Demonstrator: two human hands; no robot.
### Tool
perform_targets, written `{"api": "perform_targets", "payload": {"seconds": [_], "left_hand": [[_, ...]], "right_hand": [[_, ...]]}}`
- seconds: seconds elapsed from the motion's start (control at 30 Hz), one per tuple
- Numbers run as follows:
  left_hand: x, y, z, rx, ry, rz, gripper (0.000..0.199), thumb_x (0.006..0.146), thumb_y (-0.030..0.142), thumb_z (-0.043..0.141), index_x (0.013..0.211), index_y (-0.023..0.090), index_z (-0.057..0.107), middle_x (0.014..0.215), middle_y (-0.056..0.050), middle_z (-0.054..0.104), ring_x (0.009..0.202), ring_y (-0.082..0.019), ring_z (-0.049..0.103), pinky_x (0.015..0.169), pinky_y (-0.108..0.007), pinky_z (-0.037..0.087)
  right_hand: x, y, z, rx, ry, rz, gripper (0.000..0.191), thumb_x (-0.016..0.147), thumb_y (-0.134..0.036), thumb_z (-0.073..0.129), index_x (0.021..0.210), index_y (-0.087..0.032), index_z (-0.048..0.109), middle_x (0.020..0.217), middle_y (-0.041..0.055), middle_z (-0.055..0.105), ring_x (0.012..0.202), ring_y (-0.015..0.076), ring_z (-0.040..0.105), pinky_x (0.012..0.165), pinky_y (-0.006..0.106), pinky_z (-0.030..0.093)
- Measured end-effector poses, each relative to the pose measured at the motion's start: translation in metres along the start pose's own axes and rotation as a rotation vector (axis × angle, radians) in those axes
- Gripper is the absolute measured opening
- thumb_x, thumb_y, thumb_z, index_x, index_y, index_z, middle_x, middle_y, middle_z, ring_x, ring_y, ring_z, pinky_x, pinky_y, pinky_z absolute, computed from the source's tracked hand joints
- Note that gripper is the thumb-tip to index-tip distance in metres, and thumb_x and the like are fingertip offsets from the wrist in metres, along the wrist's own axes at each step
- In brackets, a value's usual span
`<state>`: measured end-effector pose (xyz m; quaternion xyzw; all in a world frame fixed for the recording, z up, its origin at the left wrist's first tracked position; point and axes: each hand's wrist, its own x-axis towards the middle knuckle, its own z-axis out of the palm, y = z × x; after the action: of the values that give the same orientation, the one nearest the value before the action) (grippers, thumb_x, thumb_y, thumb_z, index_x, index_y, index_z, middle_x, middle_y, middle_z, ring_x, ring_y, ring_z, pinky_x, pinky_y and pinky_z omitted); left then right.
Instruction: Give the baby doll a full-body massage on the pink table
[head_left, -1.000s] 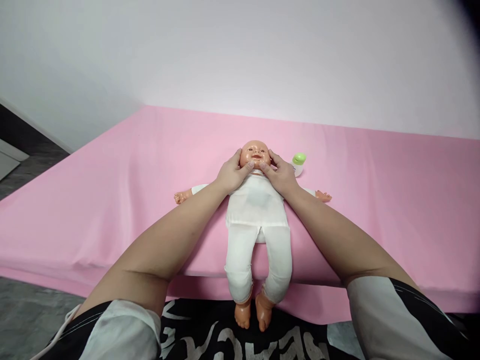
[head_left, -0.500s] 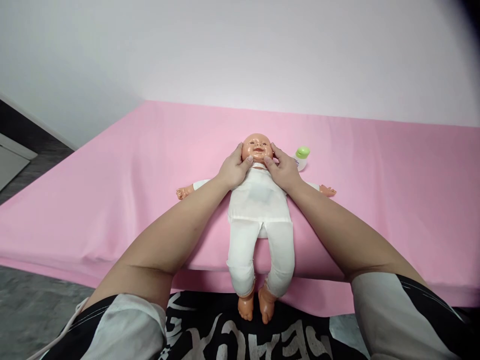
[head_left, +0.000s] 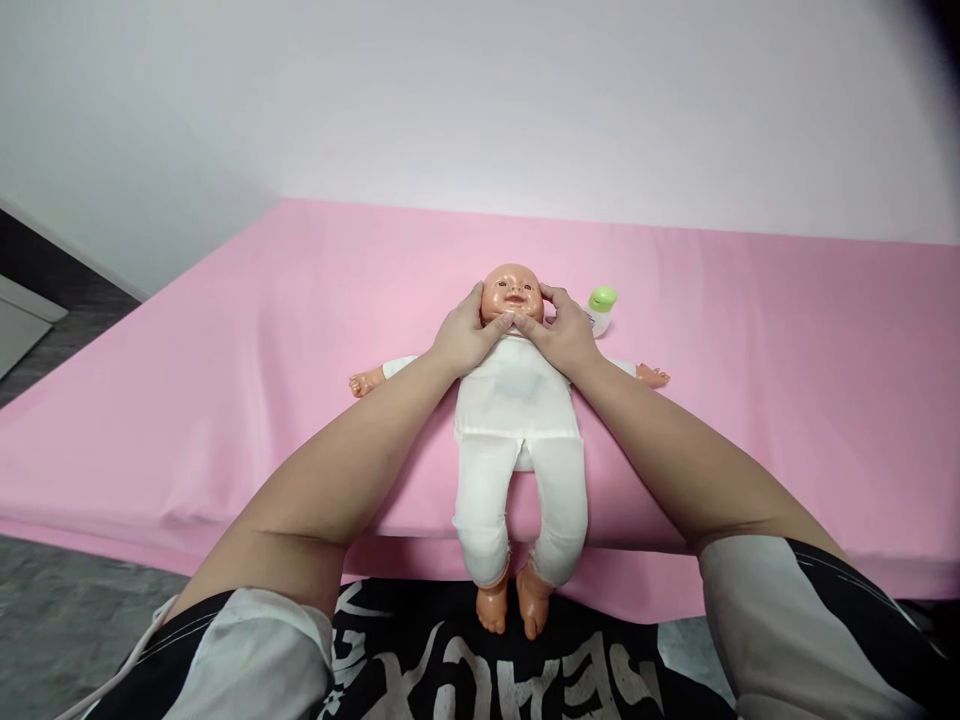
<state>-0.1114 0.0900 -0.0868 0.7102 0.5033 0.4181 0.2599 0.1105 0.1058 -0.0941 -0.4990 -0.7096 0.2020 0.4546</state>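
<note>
A baby doll (head_left: 519, 390) with a white cloth body lies on its back, arms spread sideways and feet hanging over the near edge. My left hand (head_left: 469, 333) cups the left side of its head, the thumb laid along the chin. On the other side my right hand (head_left: 564, 330) cups the head too, its thumb tip close to the left thumb below the mouth. The fingers of both hands are partly hidden beside and behind the head. Just right of my right hand is a clear bottle with a green cap (head_left: 602, 299).
Pink cloth (head_left: 750, 400) covers the table under the doll. A white wall (head_left: 480, 100) rises behind its far edge. Grey floor (head_left: 75, 600) shows at the lower left, with a white panel (head_left: 22, 325) farther back.
Both thumbs have slid inward along the doll's chin and now nearly meet below the mouth. The fingers stay at the sides of the head. The view has shifted slightly.
</note>
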Motion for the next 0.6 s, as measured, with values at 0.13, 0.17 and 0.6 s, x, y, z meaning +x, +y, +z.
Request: {"api": "perform_targets", "payload": {"seconds": [0.13, 0.17, 0.6], "left_hand": [[0.001, -0.004, 0.0, -0.039, -0.019, 0.01, 0.086, 0.099, 0.066, 0.068, 0.165, 0.015, 0.048, 0.154, -0.02, 0.069, 0.138, -0.042, 0.068, 0.12, -0.059, 0.051], [0.002, -0.006, 0.0, -0.052, -0.022, 0.007, 0.087, 0.1, 0.066, 0.066, 0.167, 0.015, 0.047, 0.157, -0.02, 0.067, 0.142, -0.041, 0.066, 0.123, -0.059, 0.049], [-0.004, 0.016, -0.006, 0.215, 0.164, 0.186, 0.085, 0.104, 0.071, 0.054, 0.165, 0.013, 0.051, 0.178, -0.023, 0.043, 0.169, -0.04, 0.036, 0.141, -0.06, 0.025]], "right_hand": [[0.001, 0.003, 0.002, -0.002, 0.004, -0.013, 0.089, 0.083, -0.084, 0.078, 0.149, -0.025, 0.066, 0.149, 0.015, 0.073, 0.131, 0.0399, 0.071, 0.112, 0.065, 0.059], [0.001, 0.003, 0.002, 0.009, -0.001, -0.024, 0.087, 0.086, -0.083, 0.076, 0.15, -0.024, 0.066, 0.15, 0.0156, 0.072, 0.131, 0.0393, 0.071, 0.112, 0.063, 0.06], [-0.002, 0.003, 0.005, 0.088, 0.04, -0.042, 0.08, 0.107, -0.086, 0.032, 0.146, -0.026, 0.068, 0.149, 0.0107, 0.075, 0.138, 0.0298, 0.07, 0.125, 0.052, 0.051]]}}
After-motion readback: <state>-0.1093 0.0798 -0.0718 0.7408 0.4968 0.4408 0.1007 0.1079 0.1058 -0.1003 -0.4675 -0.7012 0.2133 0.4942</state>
